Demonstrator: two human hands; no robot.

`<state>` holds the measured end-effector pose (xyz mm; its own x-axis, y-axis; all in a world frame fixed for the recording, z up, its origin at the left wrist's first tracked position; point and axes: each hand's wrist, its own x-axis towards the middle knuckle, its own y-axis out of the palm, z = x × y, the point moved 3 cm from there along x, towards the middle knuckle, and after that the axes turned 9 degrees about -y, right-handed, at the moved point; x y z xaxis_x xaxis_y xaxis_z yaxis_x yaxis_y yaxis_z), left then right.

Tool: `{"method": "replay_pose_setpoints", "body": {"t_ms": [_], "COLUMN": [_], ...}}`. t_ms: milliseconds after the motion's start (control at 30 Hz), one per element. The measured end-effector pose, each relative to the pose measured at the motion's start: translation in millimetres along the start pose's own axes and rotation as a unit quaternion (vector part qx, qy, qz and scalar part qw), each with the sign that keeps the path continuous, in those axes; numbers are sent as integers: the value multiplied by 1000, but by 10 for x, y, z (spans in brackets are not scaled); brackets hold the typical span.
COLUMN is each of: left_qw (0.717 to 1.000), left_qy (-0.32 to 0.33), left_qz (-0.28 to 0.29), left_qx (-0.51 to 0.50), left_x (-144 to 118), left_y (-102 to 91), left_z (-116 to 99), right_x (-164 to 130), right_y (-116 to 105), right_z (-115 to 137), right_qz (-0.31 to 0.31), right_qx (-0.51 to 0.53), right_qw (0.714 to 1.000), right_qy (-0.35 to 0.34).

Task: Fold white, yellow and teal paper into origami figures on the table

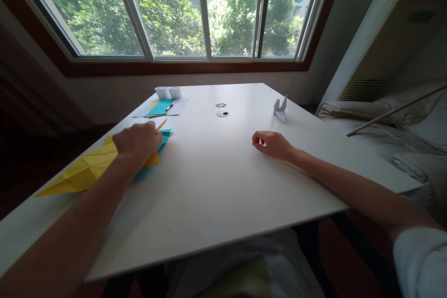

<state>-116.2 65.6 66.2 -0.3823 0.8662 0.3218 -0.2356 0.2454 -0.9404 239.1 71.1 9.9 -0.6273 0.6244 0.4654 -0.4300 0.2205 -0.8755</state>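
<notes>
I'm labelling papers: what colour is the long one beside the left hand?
Yellow; the long paper shows best in head view.

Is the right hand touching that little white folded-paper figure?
Apart. The head view shows a strip of white tabletop between the right hand and the folded-paper figure, which stands farther back.
</notes>
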Motion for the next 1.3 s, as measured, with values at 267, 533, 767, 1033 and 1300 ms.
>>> {"method": "replay_pose_setpoints", "body": {"t_ms": [267, 533, 767, 1033, 1300], "left_qw": [981, 900, 893, 882, 878], "left_qy": [119, 366, 398, 410, 456], "left_qz": [-132, 74, 150, 191, 102], "left_qx": [-73, -224, -147, -132, -102], "left_x": [-455, -513, 0, -297, -813], "left_y": [-325, -103, 404, 449, 165], "left_z": [-422, -631, -298, -529, -844], "right_x": [3, -7, -8, 14, 48], "right_y": [18, 5, 29, 9, 33], "right_z": [-19, 7, 14, 81, 168], "right_qz": [3, 13, 18, -3, 53], "right_qx": [-3, 5, 7, 20, 89], "right_qw": [1000, 1000, 1000, 998, 984], "right_qy": [-6, -2, -12, -65, -142]}}
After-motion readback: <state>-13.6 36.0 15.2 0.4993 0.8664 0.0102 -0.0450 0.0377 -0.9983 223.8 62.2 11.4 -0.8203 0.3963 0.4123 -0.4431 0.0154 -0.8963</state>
